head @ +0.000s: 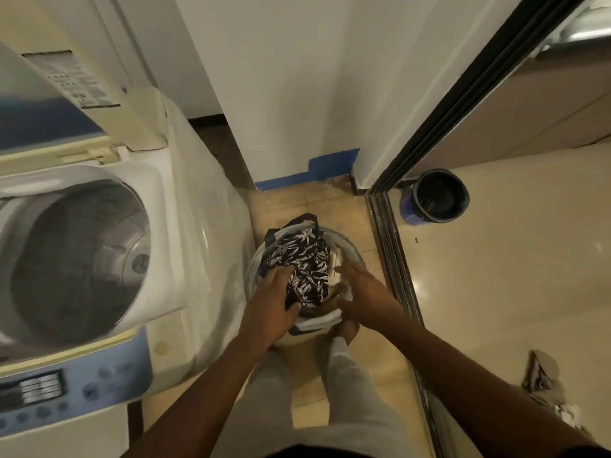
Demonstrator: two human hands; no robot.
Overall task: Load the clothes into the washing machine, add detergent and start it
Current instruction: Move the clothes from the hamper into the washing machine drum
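Both forearms reaching down into laundry basket [350, 251] on floor [496, 276], just right of washing machine [198, 226]. Left hand [269, 300] clamped on black-and-white leaf-print garment [305, 259] atop basket pile. Right hand [362, 297] fingers spread, pressed on clothes at basket's right side; grip unclear. Machine lid [49, 94] up, drum [82, 259] open. Dark bucket [438, 196] well apart, beyond sliding-door track [393, 259].

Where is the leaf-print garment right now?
In the laundry basket on the floor, right of the washing machine; the leaf-print garment lies on top, between both hands.
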